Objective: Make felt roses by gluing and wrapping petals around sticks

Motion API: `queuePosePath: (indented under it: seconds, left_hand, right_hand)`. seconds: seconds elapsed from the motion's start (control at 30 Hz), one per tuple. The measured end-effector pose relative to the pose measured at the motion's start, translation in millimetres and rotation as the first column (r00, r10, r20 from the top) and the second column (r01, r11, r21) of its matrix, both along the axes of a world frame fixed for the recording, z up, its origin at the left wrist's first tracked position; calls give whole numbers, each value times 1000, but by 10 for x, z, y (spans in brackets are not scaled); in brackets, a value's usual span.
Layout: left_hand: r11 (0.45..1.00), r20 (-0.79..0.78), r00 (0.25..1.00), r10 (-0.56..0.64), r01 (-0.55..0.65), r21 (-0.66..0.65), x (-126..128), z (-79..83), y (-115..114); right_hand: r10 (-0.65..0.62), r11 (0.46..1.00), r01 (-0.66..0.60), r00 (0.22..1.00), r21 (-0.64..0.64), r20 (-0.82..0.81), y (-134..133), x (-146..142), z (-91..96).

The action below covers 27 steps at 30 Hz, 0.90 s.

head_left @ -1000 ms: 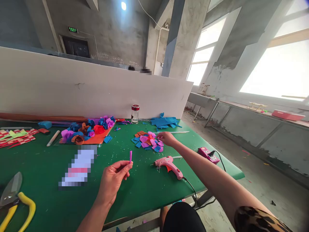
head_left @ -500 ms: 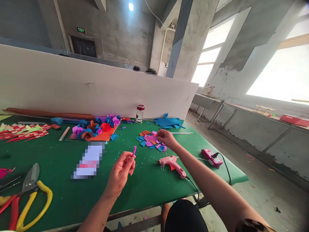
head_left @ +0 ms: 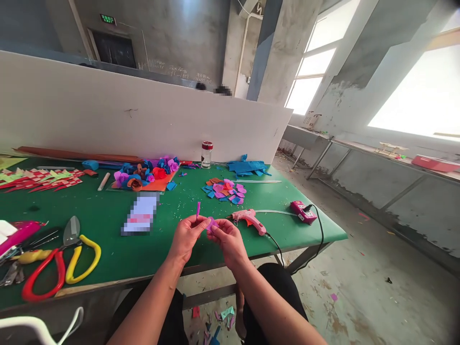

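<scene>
Between the fingers of my left hand a thin purple stick-like roll stands upright. My right hand pinches a small purple paper piece, and the left fingertips meet it at its near side. Both hands are close together over the front of the green table. Just right of them lies a pink glue gun, its nozzle near my right fingers. Beyond is a pile of cut paper pieces in purple, blue and orange.
Paper flowers lie at the back left beside red-checked paper strips. Large scissors with red and yellow handles are at the left. A lidded jar stands near the white partition. A magenta power socket sits at the right.
My right hand has come back from the paper pile to my left hand, bringing a purple piece. My left hand still holds the purple roll. The view has tilted down.
</scene>
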<state>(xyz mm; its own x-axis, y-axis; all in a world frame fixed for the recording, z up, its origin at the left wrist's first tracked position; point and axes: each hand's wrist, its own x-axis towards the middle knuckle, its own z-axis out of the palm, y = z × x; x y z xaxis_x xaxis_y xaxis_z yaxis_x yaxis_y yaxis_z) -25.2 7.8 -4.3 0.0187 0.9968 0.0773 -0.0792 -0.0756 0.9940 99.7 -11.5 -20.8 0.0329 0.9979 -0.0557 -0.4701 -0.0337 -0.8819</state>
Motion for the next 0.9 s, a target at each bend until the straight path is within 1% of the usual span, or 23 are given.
queuePosePath:
  seconds: [0.03, 0.1, 0.17, 0.2, 0.23, 0.27, 0.3, 0.4, 0.43, 0.5, 0.57, 0.6, 0.67, 0.77, 0.9]
  left_hand:
    - [1000, -17, 1000, 15, -15, 21, 7, -9, 10]
    - [998, -95, 994, 48, -43, 54, -1, -24, 45]
    - [997, -220, 973, 73, -62, 56, -31, -41, 85]
    - [996, -295, 952, 83, -72, 48, -50, -52, 102]
    - [996, -379, 921, 89, -81, 38, -68, -64, 117]
    - [996, -466, 880, 91, -87, 30, -85, -76, 129]
    - [996, -551, 830, 89, -90, 26, -98, -88, 138]
    - [995, -740, 667, 83, -103, 19, -119, -113, 164]
    - [994, -773, 629, 82, -109, 16, -123, -116, 172]
    - [993, -810, 581, 77, -119, 10, -130, -120, 187]
    - [994, -827, 559, 63, -110, 1, -139, -120, 194]
    - [994, -833, 551, 58, -106, -1, -142, -119, 194]
    - [995, -847, 528, 56, -97, 5, -144, -114, 182]
    - [996, -869, 491, 62, -90, 20, -131, -92, 144]
    - [996, -873, 482, 68, -84, 31, -105, -48, 96]
  right_hand:
    - [-26, 1000, 25, 996, 17, 80, -13, 16, -1]
    - [-143, 988, 124, 956, 91, 257, -39, 133, 0]
    - [-286, 955, 238, 893, 175, 348, -61, 373, -3]
    - [-337, 939, 278, 864, 205, 375, -67, 530, -10]
    - [-400, 915, 325, 816, 241, 418, -69, 703, -22]
    - [-475, 880, 365, 692, 305, 543, -65, 881, -39]
    - [-521, 852, 396, 569, 342, 637, -56, 1053, -60]
    - [-527, 832, 385, 326, 398, 785, 3, 1451, -115]
    - [-489, 851, 357, 267, 385, 831, 31, 1530, -124]
    - [-356, 915, 269, 194, 300, 914, 93, 1606, -124]
    - [-231, 961, 194, 159, 199, 960, 153, 1603, -108]
    - [-197, 970, 175, 150, 170, 969, 181, 1587, -100]
    - [-183, 973, 168, 151, 157, 972, 230, 1546, -89]
    - [-189, 975, 157, 208, 158, 960, 276, 1502, -92]
    - [-175, 982, 131, 345, 137, 922, 225, 1463, -65]
